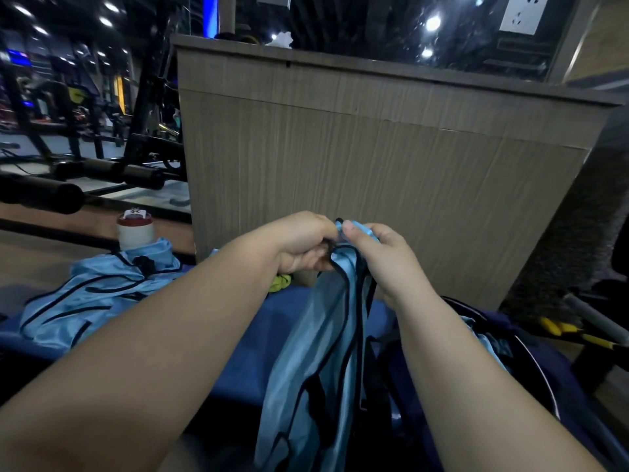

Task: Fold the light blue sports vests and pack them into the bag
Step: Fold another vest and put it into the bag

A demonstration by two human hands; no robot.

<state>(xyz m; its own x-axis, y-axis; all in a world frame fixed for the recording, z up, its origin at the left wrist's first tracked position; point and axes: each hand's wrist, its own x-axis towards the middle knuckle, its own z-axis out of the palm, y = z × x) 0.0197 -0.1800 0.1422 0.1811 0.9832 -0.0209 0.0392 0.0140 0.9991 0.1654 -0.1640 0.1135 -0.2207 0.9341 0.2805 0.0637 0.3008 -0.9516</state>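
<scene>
A light blue sports vest (316, 352) with dark trim hangs down in front of me. My left hand (303, 243) and my right hand (377, 257) pinch its top straps close together, held up above a blue bench (258, 342). A pile of more light blue vests (88, 294) lies on the bench at the left. A dark navy bag (531, 366) stands open at the right, and light blue cloth (493, 342) shows inside it.
A wood-grain counter panel (374, 165) rises right behind my hands. A white bottle with a red cap (134, 229) stands behind the vest pile. A yellow-green cloth (279, 282) peeks out under my left hand. Gym racks (102, 131) fill the left background.
</scene>
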